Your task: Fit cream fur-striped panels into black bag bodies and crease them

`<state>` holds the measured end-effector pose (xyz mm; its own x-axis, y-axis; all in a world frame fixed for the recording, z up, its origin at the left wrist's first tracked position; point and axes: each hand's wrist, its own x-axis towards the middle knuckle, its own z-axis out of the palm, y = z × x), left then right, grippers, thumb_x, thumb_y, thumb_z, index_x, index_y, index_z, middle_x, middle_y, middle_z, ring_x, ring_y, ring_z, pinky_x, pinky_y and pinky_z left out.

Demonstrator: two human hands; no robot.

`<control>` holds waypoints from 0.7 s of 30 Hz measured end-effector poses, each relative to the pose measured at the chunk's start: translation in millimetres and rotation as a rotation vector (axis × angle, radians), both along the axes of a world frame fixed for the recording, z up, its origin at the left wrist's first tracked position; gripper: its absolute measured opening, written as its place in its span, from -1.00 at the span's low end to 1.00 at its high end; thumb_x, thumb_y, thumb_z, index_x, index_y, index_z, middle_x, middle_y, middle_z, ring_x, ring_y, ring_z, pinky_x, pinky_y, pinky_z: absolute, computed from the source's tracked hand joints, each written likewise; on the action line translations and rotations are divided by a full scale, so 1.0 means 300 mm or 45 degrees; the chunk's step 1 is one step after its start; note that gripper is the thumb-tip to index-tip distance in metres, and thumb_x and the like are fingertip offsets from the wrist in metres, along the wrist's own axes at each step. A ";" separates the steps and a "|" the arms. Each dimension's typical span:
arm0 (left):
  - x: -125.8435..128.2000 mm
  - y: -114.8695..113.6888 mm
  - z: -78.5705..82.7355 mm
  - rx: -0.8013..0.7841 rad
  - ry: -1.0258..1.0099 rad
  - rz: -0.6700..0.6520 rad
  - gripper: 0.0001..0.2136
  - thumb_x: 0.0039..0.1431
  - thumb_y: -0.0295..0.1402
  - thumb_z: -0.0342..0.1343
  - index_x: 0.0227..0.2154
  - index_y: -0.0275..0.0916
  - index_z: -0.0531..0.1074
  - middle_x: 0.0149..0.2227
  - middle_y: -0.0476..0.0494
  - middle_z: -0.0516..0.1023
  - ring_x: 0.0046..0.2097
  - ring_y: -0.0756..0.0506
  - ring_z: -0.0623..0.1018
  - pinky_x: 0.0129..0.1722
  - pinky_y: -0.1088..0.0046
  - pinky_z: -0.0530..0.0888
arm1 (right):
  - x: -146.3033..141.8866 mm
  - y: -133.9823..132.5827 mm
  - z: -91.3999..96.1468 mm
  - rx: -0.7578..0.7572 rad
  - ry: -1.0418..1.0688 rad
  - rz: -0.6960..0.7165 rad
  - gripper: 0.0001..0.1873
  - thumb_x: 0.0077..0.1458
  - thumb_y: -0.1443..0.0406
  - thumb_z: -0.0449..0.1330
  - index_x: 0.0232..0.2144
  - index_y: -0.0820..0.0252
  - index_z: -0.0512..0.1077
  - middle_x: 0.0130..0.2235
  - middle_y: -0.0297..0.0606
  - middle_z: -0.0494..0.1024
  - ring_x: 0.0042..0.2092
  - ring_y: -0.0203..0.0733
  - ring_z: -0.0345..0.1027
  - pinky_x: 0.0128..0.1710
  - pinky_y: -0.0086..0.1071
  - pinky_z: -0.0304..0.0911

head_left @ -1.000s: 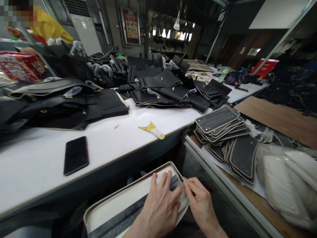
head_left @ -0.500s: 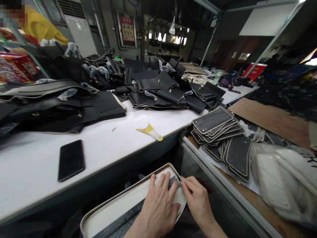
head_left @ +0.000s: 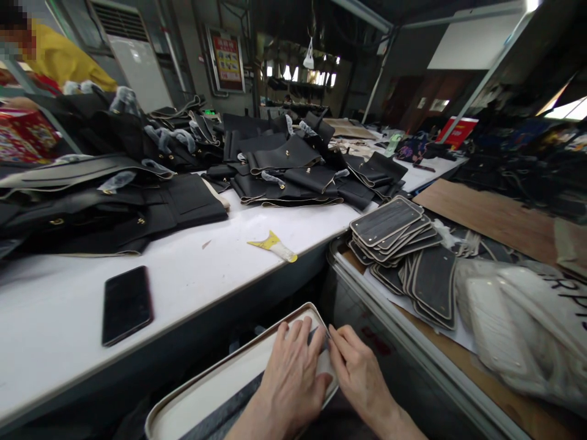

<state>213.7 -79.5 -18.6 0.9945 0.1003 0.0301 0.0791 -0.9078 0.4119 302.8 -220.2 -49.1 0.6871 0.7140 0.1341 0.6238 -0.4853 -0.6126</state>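
Note:
A long cream panel (head_left: 215, 391) with a dark edge trim and a grey strip lies across my lap at the bottom of the view. My left hand (head_left: 288, 379) lies flat on its far end, fingers stretched out and pressing down. My right hand (head_left: 360, 376) is beside it at the panel's rounded corner, with thumb and fingers pinched on the edge trim. The two hands touch at the fingertips.
A white table (head_left: 192, 269) carries a black phone (head_left: 126, 304), a yellow scraper (head_left: 273, 245) and piles of black leather pieces (head_left: 293, 171). To the right, a cart (head_left: 389, 318) holds stacked dark panels (head_left: 389, 223) and bagged cream panels (head_left: 518, 318). A person in yellow (head_left: 64, 58) is at far left.
The view has shifted a little, so the table's contents sit further left. My hands stay on the panel's corner, the right one creeping slightly along the trim.

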 end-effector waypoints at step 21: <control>0.005 0.000 -0.004 0.116 0.053 -0.057 -0.47 0.23 -0.12 -0.03 0.23 -0.18 0.18 0.21 -0.35 0.24 0.23 -0.31 0.20 0.20 -0.05 0.12 | 0.031 0.000 0.033 -0.124 0.055 0.128 -0.58 0.33 0.25 -0.15 -0.22 0.28 0.48 -0.22 -0.09 0.40 -0.21 -0.08 0.35 -0.16 -0.21 0.32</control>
